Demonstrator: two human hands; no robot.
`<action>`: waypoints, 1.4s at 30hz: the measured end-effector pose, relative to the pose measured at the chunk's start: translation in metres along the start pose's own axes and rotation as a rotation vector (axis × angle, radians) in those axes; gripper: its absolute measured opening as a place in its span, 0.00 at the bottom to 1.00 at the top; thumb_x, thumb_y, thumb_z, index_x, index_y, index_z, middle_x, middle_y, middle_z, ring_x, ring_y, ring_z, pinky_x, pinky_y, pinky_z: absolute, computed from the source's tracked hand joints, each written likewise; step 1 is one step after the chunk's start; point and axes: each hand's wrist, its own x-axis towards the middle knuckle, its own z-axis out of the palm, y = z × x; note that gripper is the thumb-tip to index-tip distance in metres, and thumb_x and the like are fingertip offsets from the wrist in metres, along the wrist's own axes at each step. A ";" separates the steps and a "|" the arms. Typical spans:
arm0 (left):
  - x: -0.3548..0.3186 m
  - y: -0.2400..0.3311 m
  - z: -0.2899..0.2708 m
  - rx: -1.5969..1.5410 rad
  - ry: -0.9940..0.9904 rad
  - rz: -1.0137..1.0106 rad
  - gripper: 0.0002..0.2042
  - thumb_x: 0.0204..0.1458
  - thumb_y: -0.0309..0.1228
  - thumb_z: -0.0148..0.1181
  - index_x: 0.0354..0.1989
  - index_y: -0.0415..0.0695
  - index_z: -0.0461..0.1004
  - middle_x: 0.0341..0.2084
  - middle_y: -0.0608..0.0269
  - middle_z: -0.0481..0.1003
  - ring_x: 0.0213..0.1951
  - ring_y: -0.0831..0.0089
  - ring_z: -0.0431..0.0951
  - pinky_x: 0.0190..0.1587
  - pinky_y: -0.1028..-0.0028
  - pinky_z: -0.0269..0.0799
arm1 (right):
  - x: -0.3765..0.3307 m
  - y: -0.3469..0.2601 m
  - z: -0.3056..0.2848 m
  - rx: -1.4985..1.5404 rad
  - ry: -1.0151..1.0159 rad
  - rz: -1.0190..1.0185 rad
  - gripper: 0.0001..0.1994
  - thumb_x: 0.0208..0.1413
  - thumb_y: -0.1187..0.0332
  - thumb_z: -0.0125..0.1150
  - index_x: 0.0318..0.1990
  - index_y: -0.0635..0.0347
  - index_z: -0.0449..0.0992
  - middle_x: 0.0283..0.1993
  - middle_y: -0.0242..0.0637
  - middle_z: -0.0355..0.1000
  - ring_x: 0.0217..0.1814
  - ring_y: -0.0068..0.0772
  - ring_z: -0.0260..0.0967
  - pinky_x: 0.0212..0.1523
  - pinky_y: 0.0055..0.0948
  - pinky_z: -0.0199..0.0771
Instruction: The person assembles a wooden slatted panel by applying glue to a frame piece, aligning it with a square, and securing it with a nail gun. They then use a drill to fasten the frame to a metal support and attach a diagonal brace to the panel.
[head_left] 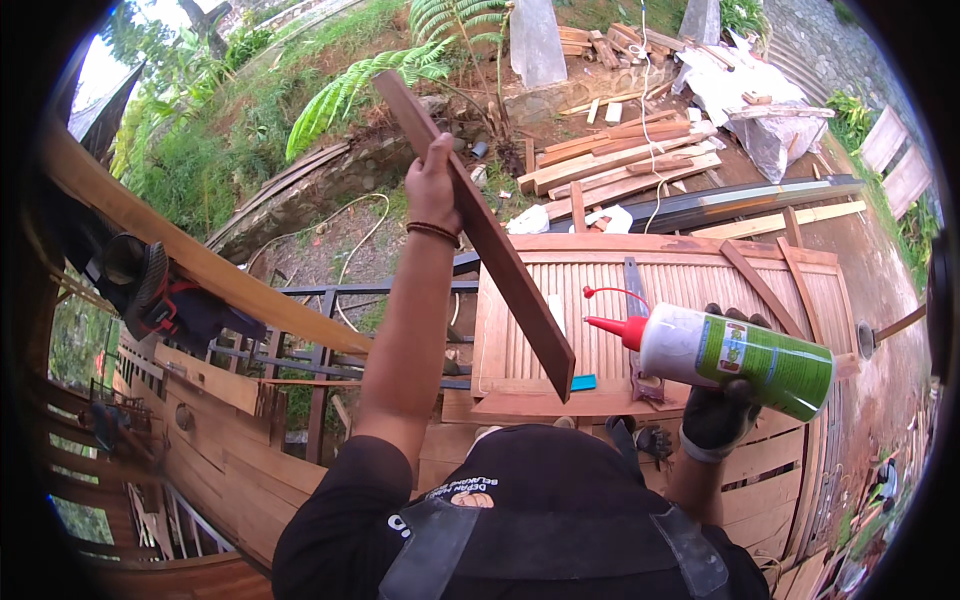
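In the head view, your left hand (432, 185) is gripping the plank (505, 262), which is slanting from beyond that hand back toward your right. Your gloved right hand (722, 408) is clasping the bottle (745, 352), its red nozzle (622, 330) pointing left. A louvred panel (690, 275) is lying right of your left hand; timber (625, 160) is lying beyond it, outdoors, and a fern (350, 98) is growing beyond your left hand.

The strip (490, 245) at upper centre is smooth, matt dark wood. At centre right, the bottle (780, 362) is glossy plastic; the glove (716, 415) below looks matt cloth. The louvred panel (700, 290) is ridged, matt wood.
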 end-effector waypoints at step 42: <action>0.040 -0.010 -0.039 -0.157 0.138 -0.147 0.23 0.50 0.52 0.61 0.43 0.47 0.66 0.29 0.63 0.67 0.32 0.67 0.71 0.35 0.63 0.71 | -0.019 -0.017 -0.019 -0.190 -0.056 -0.004 0.34 0.54 0.64 0.64 0.65 0.69 0.56 0.59 0.56 0.66 0.62 0.56 0.66 0.65 0.57 0.62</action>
